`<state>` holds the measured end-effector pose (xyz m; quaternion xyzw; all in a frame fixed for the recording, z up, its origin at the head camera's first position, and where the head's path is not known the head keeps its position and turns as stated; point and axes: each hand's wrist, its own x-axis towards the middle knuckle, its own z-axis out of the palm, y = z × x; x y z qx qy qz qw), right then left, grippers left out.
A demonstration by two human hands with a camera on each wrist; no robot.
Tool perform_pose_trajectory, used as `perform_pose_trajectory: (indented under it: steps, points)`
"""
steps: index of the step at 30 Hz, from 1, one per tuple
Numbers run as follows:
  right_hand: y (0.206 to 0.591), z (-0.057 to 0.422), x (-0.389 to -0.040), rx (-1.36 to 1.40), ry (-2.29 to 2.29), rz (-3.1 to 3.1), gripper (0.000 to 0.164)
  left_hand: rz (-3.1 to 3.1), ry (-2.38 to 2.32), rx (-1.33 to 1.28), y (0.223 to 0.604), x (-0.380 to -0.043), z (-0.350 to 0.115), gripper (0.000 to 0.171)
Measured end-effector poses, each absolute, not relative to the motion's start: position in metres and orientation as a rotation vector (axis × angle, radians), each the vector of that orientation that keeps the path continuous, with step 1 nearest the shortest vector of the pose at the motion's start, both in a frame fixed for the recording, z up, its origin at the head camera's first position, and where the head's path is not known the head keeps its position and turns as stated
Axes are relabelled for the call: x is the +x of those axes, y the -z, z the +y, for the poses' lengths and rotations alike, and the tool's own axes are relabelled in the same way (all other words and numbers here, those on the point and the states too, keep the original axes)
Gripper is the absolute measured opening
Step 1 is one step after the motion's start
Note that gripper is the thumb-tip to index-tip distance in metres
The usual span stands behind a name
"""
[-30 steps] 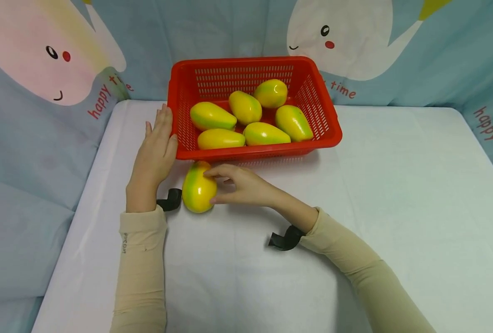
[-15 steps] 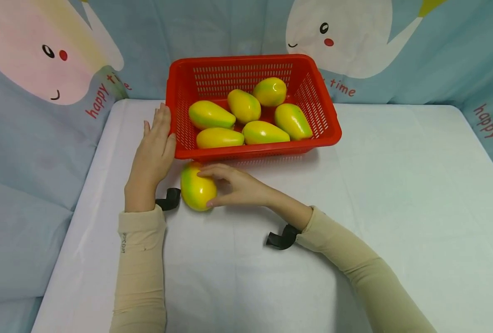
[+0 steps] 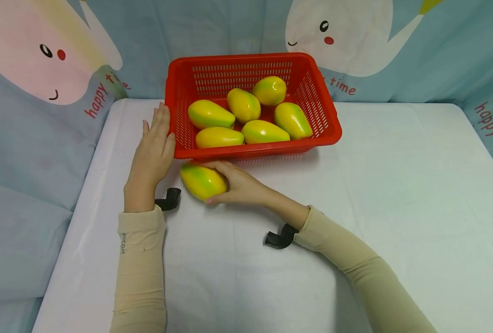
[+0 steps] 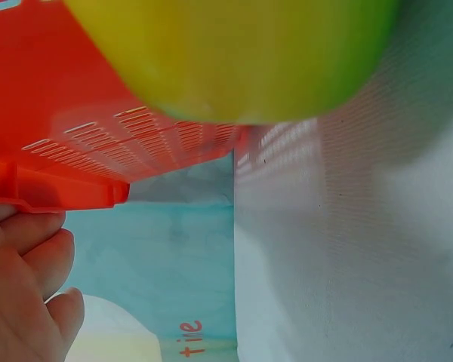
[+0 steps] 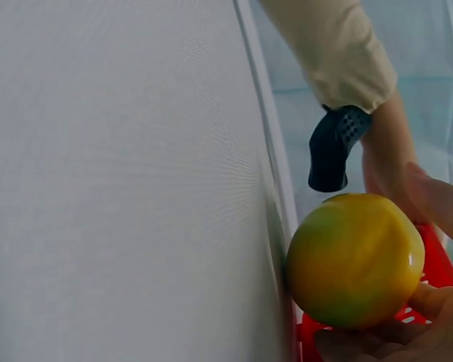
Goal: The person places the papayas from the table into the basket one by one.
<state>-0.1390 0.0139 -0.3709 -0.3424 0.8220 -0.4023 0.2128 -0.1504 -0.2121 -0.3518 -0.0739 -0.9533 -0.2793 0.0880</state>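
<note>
A yellow-green mango (image 3: pixel 200 179) lies on the white table just in front of the red plastic basket (image 3: pixel 254 150). My right hand (image 3: pixel 244 186) holds it from the right, thumb on the near side and fingers on the far side. The right wrist view shows this mango (image 5: pixel 355 260) end-on between thumb and fingers. Against the basket's left side rests my left hand (image 3: pixel 151 152), its fingers straight. In the left wrist view, the left fingertips (image 4: pixel 38 256) touch the basket rim, and the mango (image 4: pixel 249 60) looms close at the top.
Several more mangoes (image 3: pixel 265 132) lie inside the basket. Black camera mounts jut from the left wrist (image 3: pixel 169 200) and the right wrist (image 3: pixel 280 237). A blue printed curtain (image 3: pixel 229 27) stands behind the table (image 3: pixel 396 185).
The mango has turned from nearly upright in the view to slanting, its near end swinging right. My right hand has closed round it. The left hand stays at the basket.
</note>
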Motion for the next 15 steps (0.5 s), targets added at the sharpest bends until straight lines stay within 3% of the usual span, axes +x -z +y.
perform_pose_trajectory:
  steps: [15]
  points:
    - [0.3726, 0.017, -0.1409, -0.986, 1.125, 2.298, 0.07, -2.83, 0.843, -0.219, 0.3516, -0.1499, -0.2119, 0.058]
